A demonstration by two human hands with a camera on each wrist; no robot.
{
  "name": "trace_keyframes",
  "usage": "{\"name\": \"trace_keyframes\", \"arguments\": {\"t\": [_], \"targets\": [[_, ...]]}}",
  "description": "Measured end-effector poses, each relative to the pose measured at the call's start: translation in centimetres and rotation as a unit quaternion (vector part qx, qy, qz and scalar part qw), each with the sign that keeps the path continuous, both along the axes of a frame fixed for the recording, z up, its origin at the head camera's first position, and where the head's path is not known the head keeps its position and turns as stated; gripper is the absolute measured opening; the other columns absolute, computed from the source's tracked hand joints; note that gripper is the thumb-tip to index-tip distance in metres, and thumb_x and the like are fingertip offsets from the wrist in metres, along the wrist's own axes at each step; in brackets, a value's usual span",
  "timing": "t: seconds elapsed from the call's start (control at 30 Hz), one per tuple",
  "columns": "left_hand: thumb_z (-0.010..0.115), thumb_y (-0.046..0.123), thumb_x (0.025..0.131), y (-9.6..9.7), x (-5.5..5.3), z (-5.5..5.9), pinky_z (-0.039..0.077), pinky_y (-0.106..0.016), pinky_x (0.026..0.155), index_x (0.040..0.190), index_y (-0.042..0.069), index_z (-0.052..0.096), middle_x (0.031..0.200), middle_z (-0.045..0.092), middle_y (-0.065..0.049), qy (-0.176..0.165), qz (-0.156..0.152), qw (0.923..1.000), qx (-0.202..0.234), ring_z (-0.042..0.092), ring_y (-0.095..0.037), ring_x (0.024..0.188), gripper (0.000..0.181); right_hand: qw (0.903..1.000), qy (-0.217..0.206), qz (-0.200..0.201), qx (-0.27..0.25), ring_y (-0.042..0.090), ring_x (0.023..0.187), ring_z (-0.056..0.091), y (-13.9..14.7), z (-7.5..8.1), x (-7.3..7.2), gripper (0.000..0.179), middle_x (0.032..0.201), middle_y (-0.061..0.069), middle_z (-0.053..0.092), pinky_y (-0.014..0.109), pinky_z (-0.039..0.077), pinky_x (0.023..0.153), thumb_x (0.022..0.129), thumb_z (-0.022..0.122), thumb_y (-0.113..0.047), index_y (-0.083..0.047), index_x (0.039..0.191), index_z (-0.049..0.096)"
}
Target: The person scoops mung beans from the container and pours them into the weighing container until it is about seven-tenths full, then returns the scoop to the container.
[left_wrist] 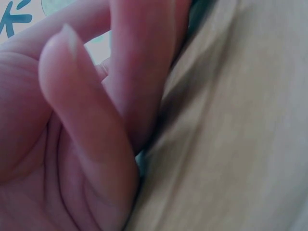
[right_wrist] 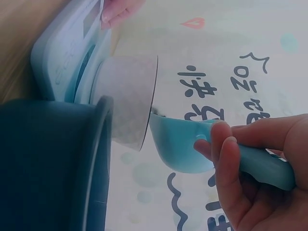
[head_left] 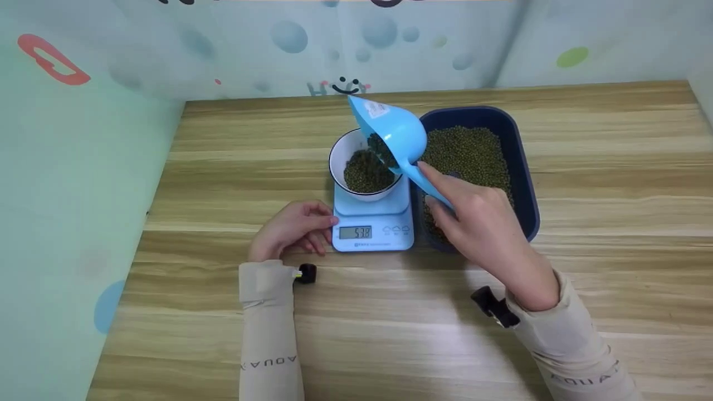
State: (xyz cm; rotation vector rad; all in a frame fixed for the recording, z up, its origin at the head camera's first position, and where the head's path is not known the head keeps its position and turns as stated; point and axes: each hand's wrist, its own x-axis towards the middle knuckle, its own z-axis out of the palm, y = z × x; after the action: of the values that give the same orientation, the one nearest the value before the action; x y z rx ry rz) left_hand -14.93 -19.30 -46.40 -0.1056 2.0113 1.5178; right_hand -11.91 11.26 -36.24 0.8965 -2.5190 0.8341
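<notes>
My right hand point(head_left: 479, 214) grips the handle of a light-blue scoop point(head_left: 409, 131), tilted over a white bowl point(head_left: 340, 150) with a dark rim. Green mung beans point(head_left: 365, 172) lie in the bowl, and more sit at the scoop's mouth. In the right wrist view the scoop point(right_wrist: 180, 144) has its lip at the bowl's rim. The bowl stands on a light-blue kitchen scale point(head_left: 384, 209), whose display appears to read 53.8. My left hand point(head_left: 295, 225) rests on the table, its thumb touching the scale's left edge, its fingers loosely bent in the left wrist view.
A dark-blue tub point(head_left: 526, 189) of mung beans point(head_left: 468, 153) stands right beside the scale, partly under my right hand. Behind the wooden table point(head_left: 250, 167) hangs a patterned curtain point(head_left: 239, 50). A small black device point(head_left: 496, 306) sits at each wrist.
</notes>
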Motion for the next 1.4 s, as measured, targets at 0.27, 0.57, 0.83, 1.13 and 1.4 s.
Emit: {"name": "trace_keyframes", "arguments": {"t": [0.27,0.57,0.83,1.13,1.4], "targets": [[0.066,0.03,0.081,0.3,-0.1,0.4,0.045,-0.025,0.042,0.102,0.005,0.055,0.079,0.064,-0.018,-0.009,0.001,0.9999,-0.005,0.061,-0.022,0.052,0.035,1.0,-0.005,-0.003,-0.004,0.014,0.067,0.054,0.0,0.0,0.0,0.044,0.105,0.009,0.063,0.033,0.048,0.058,0.084,0.058,-0.005,-0.011,0.128,0.05],[0.062,0.027,0.085,0.3,-0.1,0.9,0.046,-0.026,0.043,0.105,0.003,0.053,0.082,0.063,-0.02,-0.019,-0.008,0.9998,0.002,0.061,-0.022,0.053,0.032,0.9997,0.006,0.007,-0.022,0.014,0.086,0.061,-0.1,-0.1,-0.1,0.042,0.109,0.007,0.062,0.034,0.05,0.066,0.085,0.059,-0.005,-0.01,0.126,0.051],[0.065,0.03,0.082,0.1,-0.2,-0.1,0.044,-0.024,0.04,0.103,0.004,0.054,0.078,0.063,-0.019,-0.011,0.004,0.9999,0.007,0.061,-0.022,0.05,0.035,0.9991,0.029,0.021,-0.023,0.014,0.103,0.056,-0.2,-0.3,-0.2,0.041,0.115,0.004,0.059,0.031,0.048,0.079,0.085,0.058,-0.002,-0.009,0.125,0.052],[0.065,0.032,0.081,0.0,0.0,-0.1,0.044,-0.025,0.041,0.1,0.005,0.055,0.079,0.063,-0.018,-0.001,-0.002,1.0,-0.002,0.062,-0.023,0.052,0.035,0.9988,0.025,0.031,-0.029,0.014,0.105,0.055,-0.2,-0.1,-0.1,0.041,0.117,0.004,0.058,0.03,0.048,0.081,0.084,0.058,-0.001,-0.008,0.124,0.053],[0.065,0.032,0.082,0.0,-0.1,-0.2,0.044,-0.024,0.041,0.1,0.004,0.055,0.079,0.064,-0.018,-0.004,-0.005,1.0,0.0,0.062,-0.023,0.052,0.035,0.9991,-0.002,0.01,-0.041,0.007,0.086,0.059,0.3,0.3,0.0,0.045,0.114,0.002,0.06,0.026,0.048,0.068,0.081,0.058,-0.005,-0.013,0.125,0.053]]}}
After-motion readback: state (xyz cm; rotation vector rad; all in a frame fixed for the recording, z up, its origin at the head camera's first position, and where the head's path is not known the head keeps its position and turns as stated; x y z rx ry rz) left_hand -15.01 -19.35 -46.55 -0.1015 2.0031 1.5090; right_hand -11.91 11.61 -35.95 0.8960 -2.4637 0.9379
